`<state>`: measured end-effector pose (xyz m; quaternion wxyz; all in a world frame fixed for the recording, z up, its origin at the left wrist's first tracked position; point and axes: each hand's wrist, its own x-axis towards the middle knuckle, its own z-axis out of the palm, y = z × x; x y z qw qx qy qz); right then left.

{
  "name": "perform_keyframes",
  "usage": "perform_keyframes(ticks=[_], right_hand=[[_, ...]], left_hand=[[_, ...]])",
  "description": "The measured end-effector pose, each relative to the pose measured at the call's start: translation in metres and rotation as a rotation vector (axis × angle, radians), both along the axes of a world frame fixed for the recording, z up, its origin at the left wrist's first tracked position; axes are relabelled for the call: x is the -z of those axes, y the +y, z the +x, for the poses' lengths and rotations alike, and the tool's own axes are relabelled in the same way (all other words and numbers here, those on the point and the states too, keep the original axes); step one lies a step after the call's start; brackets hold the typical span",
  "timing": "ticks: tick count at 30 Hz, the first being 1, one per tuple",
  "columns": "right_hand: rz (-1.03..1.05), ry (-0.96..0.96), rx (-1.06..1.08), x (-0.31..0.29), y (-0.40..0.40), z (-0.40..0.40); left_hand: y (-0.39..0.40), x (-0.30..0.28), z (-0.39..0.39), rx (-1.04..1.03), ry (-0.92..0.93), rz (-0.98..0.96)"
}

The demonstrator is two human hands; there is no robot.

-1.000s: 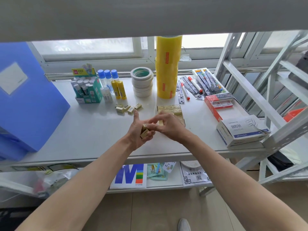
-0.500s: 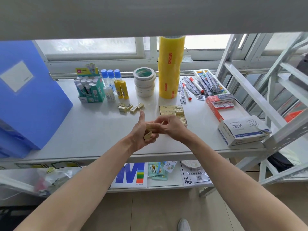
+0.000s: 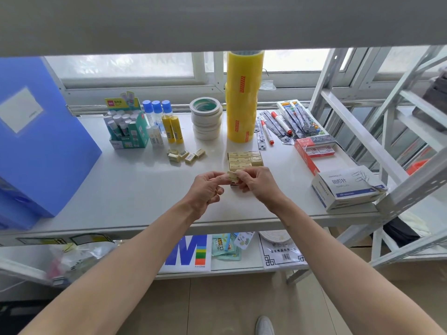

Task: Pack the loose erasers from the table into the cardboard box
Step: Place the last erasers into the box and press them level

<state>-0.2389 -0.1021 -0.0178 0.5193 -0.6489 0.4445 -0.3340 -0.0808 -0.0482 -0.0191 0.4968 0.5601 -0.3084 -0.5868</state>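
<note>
A small cardboard box (image 3: 244, 161) lies flat on the white table (image 3: 135, 189), with rows of pale yellow erasers packed in it. Its near end is hidden behind my right hand (image 3: 255, 183). Several loose erasers (image 3: 186, 155) lie in a cluster to the box's left. Both hands meet just in front of the box and pinch one eraser (image 3: 232, 175) between their fingertips. My left hand (image 3: 205, 188) curls its lower fingers around another eraser, mostly hidden in the palm.
Behind the box stand a tall yellow tape stack (image 3: 243, 97), masking tape rolls (image 3: 206, 118), glue sticks (image 3: 169, 124) and a green display box (image 3: 127, 126). A blue folder (image 3: 41, 139) fills the left. Markers (image 3: 278, 126), a red box (image 3: 314, 151) and a paperclip box (image 3: 346, 187) sit right.
My hands have lifted slightly and moved toward the box. The eraser, earlier tucked in the left palm, is now pinched between the fingertips of both hands.
</note>
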Motion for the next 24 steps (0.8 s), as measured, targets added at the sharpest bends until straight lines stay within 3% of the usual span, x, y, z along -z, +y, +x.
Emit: perform_keyframes(ticks=[3,11,17,24], right_hand=[[-0.017,-0.003,-0.035,0.003,-0.001,-0.006],[-0.354,0.289,0.059,0.009,-0.006,-0.019],[-0.384,0.449,0.24,0.008,-0.037,-0.042],[-0.375,0.632,0.098,0.003,-0.066,-0.044]], left_hand=[[-0.003,0.003,-0.003,-0.043,-0.008,0.019],[-0.015,0.006,-0.02,-0.052,-0.144,0.031],[-0.032,0.015,-0.024,-0.14,-0.352,0.041],[-0.043,0.022,-0.026,-0.127,-0.476,0.07]])
